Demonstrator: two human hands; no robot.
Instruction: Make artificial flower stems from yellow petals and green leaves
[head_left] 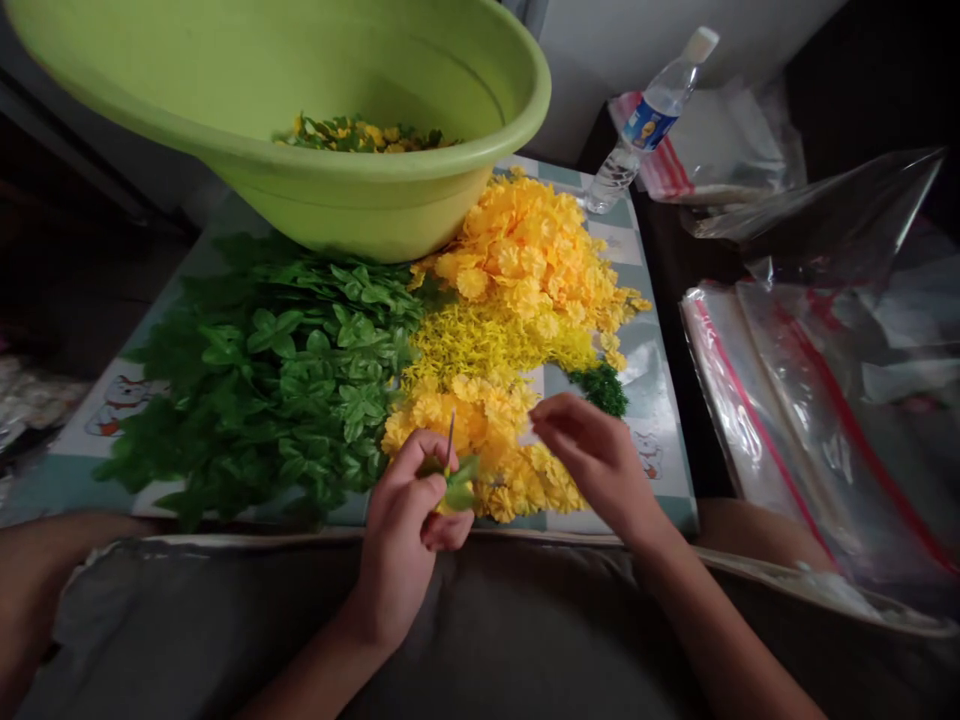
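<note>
My left hand (409, 510) is closed on a thin stem that points up, with green leaves (461, 482) and a bit of yellow below it. To its right, my right hand (592, 455) hovers over the edge of the yellow flowers (487, 410), fingertips close together; whether they pinch something small is too blurred to tell. Green leaves (292, 370) lie piled on the left. Behind the near flowers are thin yellow-green sprigs (472, 340) and a heap of orange-yellow flowers (532, 250). A small dark green clump (602, 388) sits at the right.
A large green basin (360, 190) with leaves and flowers inside stands at the back of the checked table (660, 400). A plastic bottle (645, 125) leans at the back right. Clear plastic bags (780, 400) lie right of the table.
</note>
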